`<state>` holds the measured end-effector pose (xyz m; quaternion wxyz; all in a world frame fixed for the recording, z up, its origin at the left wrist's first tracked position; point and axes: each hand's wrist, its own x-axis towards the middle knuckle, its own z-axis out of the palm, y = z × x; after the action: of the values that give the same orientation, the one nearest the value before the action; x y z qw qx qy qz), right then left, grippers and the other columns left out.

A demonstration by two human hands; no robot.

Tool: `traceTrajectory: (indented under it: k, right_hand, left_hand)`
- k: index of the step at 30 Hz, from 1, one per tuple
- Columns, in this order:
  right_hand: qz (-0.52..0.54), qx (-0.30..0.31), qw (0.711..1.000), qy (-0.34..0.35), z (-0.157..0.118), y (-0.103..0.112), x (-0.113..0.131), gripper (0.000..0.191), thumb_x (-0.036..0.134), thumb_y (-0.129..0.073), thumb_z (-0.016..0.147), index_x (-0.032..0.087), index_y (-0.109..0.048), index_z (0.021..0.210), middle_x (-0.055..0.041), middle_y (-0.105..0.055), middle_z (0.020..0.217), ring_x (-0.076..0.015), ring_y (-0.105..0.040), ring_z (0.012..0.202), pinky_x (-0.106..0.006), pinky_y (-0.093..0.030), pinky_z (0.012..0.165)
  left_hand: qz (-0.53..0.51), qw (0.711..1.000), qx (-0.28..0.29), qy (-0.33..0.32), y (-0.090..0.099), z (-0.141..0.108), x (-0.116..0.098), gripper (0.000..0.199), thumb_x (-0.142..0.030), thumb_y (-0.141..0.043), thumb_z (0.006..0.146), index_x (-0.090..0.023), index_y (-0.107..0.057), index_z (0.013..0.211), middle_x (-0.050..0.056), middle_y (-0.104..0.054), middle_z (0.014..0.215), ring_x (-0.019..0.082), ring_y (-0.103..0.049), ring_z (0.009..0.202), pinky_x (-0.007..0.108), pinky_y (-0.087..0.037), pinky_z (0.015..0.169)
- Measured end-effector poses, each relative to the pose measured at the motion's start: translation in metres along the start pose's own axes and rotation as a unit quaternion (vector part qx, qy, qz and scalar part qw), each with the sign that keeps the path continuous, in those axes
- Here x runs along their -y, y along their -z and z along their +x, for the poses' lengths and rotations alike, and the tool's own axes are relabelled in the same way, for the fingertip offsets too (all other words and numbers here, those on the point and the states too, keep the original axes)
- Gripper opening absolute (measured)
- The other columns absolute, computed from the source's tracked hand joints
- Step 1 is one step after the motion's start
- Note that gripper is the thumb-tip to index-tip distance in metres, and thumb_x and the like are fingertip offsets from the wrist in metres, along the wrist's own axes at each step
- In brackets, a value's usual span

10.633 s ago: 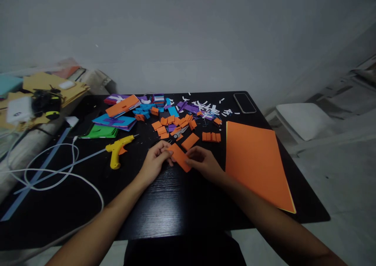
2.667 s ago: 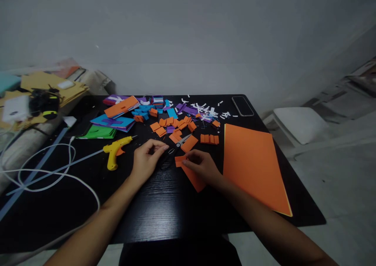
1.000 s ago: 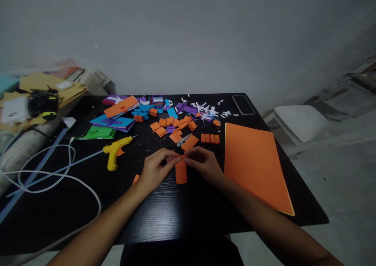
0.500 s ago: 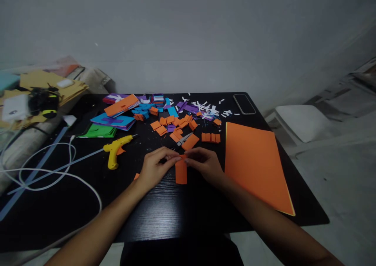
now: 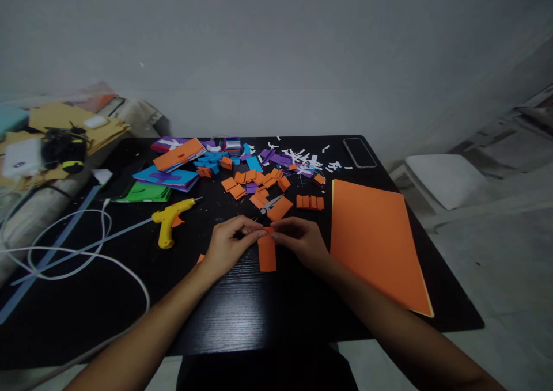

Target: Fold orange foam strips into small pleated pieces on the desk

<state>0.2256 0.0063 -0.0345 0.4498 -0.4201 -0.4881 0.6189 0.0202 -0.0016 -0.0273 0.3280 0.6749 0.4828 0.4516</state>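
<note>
Head: left hand (image 5: 228, 243) rejoins right hand (image 5: 303, 241), pinching orange strip (image 5: 267, 256) (far end).

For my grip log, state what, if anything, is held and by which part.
The left hand and the right hand together pinch one orange paper strip by its far end; its near end is not held.

The paper strip (image 5: 268, 257) is orange, the sheet stack (image 5: 374, 244) orange edged yellow, the glue gun (image 5: 168, 218) yellow, the table (image 5: 233, 322) black.
</note>
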Motion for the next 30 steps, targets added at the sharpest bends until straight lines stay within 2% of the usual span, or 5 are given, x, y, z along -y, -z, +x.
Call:
traceTrajectory:
  k: [8,12,16,21,30]
  right_hand:
    - [0.053,-0.007,0.998,-0.018,0.0017,-0.0001,-0.0005,0.028,0.029,-0.092,0.065,0.023,-0.077,0.087,0.0007,-0.075,0.084,-0.0181,-0.071,0.081,-0.034,-0.058,0.080]
    - [0.086,-0.022,0.995,-0.054,0.0036,0.0013,0.0009,0.026,0.026,-0.093,0.061,0.022,-0.077,0.081,0.0011,-0.075,0.082,-0.0166,-0.069,0.077,-0.031,-0.058,0.076]
    - [0.154,-0.010,0.981,-0.120,0.0059,0.0018,0.0032,0.029,0.024,-0.094,0.057,0.021,-0.078,0.080,0.0023,-0.074,0.079,-0.0143,-0.068,0.071,-0.028,-0.056,0.072]
    - [0.203,0.009,0.965,-0.166,0.0071,0.0009,0.0048,0.031,0.022,-0.096,0.053,0.018,-0.078,0.078,0.0014,-0.075,0.076,-0.0138,-0.070,0.069,-0.029,-0.057,0.073]
    - [0.196,0.022,0.966,-0.166,0.0083,0.0027,0.0015,0.030,0.019,-0.095,0.055,0.017,-0.077,0.079,0.0005,-0.075,0.076,-0.0132,-0.069,0.066,-0.026,-0.057,0.068]
  left_hand:
    - [-0.054,0.998,0.003,0.038,-0.0023,0.0014,-0.0024,0.013,-0.028,-0.081,0.082,-0.019,-0.079,0.090,0.001,-0.076,0.077,0.013,-0.068,0.067,0.022,-0.054,0.064]
    - [-0.129,0.987,0.044,0.091,-0.0001,0.0047,-0.0074,0.016,-0.028,-0.075,0.085,-0.018,-0.079,0.097,0.002,-0.078,0.077,0.014,-0.071,0.064,0.023,-0.056,0.061]
    - [-0.176,0.974,0.071,0.127,0.0027,0.0073,-0.0085,0.021,-0.030,-0.078,0.083,-0.016,-0.081,0.099,0.004,-0.079,0.074,0.015,-0.072,0.064,0.024,-0.058,0.063]
    - [-0.181,0.970,0.064,0.147,0.0024,0.0064,-0.0050,0.020,-0.030,-0.082,0.079,-0.016,-0.082,0.092,0.005,-0.079,0.072,0.015,-0.071,0.063,0.023,-0.057,0.062]
    - [-0.154,0.976,0.064,0.139,0.0043,0.0055,-0.0026,0.019,-0.032,-0.083,0.077,-0.016,-0.083,0.087,0.006,-0.079,0.072,0.017,-0.071,0.062,0.026,-0.056,0.058]
